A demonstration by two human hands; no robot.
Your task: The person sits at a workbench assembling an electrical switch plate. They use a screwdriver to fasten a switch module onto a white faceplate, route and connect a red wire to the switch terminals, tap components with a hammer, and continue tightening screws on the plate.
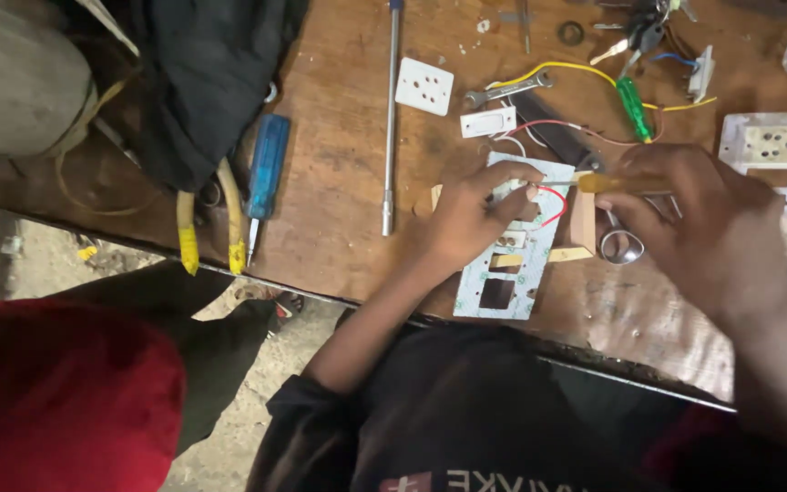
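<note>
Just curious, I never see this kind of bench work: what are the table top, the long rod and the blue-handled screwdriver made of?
Table top: seemingly wood, brown, worn, matt.
Long rod: probably steel, with a bright silvery sheen.
Blue-handled screwdriver: handle looks like translucent glossy plastic; the shaft is likely metal.

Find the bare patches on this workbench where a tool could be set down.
Bare wood lies between the blue-handled screwdriver and the long metal rod, and below the right hand. The top right, around the green-handled screwdriver, is crowded.
</note>
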